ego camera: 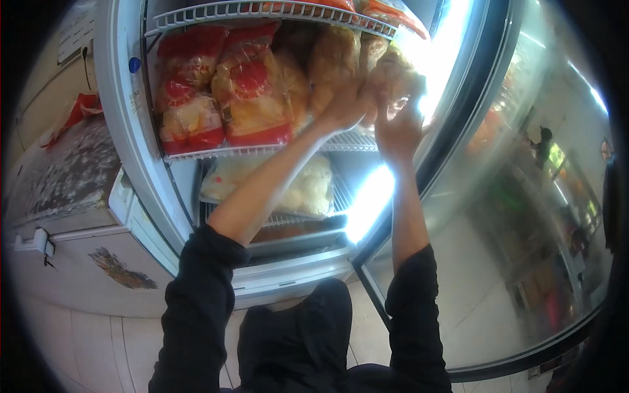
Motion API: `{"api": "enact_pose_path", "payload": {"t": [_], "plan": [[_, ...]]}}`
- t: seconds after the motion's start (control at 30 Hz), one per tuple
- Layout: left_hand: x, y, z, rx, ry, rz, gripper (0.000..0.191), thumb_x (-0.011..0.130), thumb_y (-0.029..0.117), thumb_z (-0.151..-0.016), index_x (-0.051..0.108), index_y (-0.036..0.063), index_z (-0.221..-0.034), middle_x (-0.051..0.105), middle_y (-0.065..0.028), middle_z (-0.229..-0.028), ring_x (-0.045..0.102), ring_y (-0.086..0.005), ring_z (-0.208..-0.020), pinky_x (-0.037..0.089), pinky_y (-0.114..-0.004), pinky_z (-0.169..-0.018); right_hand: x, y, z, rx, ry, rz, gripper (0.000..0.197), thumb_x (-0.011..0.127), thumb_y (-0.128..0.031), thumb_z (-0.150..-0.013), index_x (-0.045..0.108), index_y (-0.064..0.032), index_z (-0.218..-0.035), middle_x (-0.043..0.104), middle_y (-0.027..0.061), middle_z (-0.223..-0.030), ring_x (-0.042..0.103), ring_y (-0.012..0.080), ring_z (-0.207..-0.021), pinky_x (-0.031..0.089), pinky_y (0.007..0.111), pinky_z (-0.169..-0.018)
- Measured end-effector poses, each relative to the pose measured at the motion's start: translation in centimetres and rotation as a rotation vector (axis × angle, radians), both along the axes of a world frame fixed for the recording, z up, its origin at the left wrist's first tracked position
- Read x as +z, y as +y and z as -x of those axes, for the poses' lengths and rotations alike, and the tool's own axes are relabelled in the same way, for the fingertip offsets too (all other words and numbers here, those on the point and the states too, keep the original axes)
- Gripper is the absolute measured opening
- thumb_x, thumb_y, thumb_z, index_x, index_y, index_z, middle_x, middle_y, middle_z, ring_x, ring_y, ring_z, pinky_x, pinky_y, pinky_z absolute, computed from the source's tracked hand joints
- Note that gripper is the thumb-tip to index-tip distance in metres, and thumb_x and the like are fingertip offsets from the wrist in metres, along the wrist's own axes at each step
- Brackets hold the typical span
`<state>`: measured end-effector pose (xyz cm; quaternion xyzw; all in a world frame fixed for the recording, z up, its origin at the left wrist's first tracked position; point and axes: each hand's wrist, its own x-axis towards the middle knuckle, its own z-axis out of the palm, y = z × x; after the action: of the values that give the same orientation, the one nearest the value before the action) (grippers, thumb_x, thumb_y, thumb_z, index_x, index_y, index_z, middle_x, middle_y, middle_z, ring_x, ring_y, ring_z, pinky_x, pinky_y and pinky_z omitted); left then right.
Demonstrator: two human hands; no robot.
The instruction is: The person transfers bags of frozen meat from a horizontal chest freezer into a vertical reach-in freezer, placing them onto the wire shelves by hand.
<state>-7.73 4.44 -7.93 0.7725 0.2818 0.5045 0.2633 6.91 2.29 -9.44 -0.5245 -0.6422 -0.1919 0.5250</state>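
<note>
Both hands reach into an upright display refrigerator, at the right end of a white wire shelf (275, 151). My right hand (400, 130) is on a clear plastic bag of food (393, 78), its fingers partly lost in glare. My left hand (346, 108) lies just left of that bag, against another clear bag with yellowish-brown contents (334, 59); its fingertips are blurred, so its hold is unclear. Two red-and-clear printed bags, apparently of chicken, stand to the left, one at the shelf's left end (189, 93) and one nearer the middle (253, 88).
The glass door (491, 245) stands swung out to the right. Above is another wire shelf (275, 7) with orange-red packages. Pale bagged food (309, 189) lies on a lower shelf, beside a bright light strip (371, 204). A white chest freezer (83, 260) stands at left.
</note>
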Motion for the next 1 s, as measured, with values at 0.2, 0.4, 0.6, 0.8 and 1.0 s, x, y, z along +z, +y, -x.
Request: {"api": "enact_pose_path", "payload": {"t": [0.2, 0.4, 0.6, 0.8, 1.0], "plan": [[-1.3, -0.7, -0.9, 0.168, -0.071, -0.126, 0.079, 0.036, 0.069, -0.097, 0.049, 0.0059, -0.142, 0.059, -0.0193, -0.132, 0.057, -0.0339, -0.122, 0.041, -0.044, -0.105, 2.4, 3.1, -1.7, -0.098, -0.097, -0.070, 0.068, 0.046, -0.061, -0.096, 0.049, -0.0066, -0.137, 0.066, 0.0137, -0.108, 0.058, 0.0358, -0.114, 0.010, 0.072, -0.111], [-1.9, 0.7, -0.8, 0.159, -0.064, -0.107, 0.074, 0.055, 0.061, -0.093, 0.046, 0.0094, -0.145, 0.056, -0.0176, -0.137, 0.052, -0.0340, -0.128, 0.042, -0.045, -0.106, 3.5, 5.3, -3.9, -0.116, -0.417, -0.042, 0.094, 0.049, -0.069, -0.090, 0.014, -0.0131, -0.158, 0.063, 0.0200, -0.126, 0.065, 0.0366, -0.110, 0.052, 0.051, -0.093], [-1.4, -0.3, -0.3, 0.112, -0.034, -0.289, 0.073, 0.077, 0.041, -0.082, 0.050, 0.0087, -0.141, 0.059, -0.0157, -0.131, 0.058, -0.0288, -0.116, 0.049, -0.041, -0.097, 6.4, 0.1, -1.1, -0.044, -0.060, 0.302, 0.098, 0.048, -0.076, -0.086, 0.016, -0.0173, -0.158, 0.061, 0.0220, -0.130, 0.062, 0.0412, -0.116, 0.046, 0.052, -0.101], [-2.1, 0.9, -0.9, 0.209, -0.076, -0.397, 0.082, 0.079, 0.042, -0.079, 0.045, 0.0084, -0.145, 0.055, -0.0168, -0.134, 0.060, -0.0260, -0.110, 0.054, -0.037, -0.085, 5.5, 0.5, -2.0, 0.006, -0.070, 0.261, 0.089, 0.042, -0.073, -0.091, 0.017, -0.0197, -0.158, 0.059, 0.0200, -0.134, 0.058, 0.0398, -0.123, 0.030, 0.063, -0.109], [-2.3, -0.3, -0.9, 0.500, 0.088, -0.280, 0.086, 0.072, 0.051, -0.083, 0.038, 0.0056, -0.148, 0.053, -0.0183, -0.136, 0.055, -0.0330, -0.122, 0.049, -0.045, -0.099, 6.2, -0.2, -2.0, -0.040, -0.247, 0.408, 0.090, 0.040, -0.073, -0.092, 0.016, -0.0177, -0.158, 0.062, 0.0200, -0.131, 0.058, 0.0404, -0.122, 0.015, 0.071, -0.111]]}}
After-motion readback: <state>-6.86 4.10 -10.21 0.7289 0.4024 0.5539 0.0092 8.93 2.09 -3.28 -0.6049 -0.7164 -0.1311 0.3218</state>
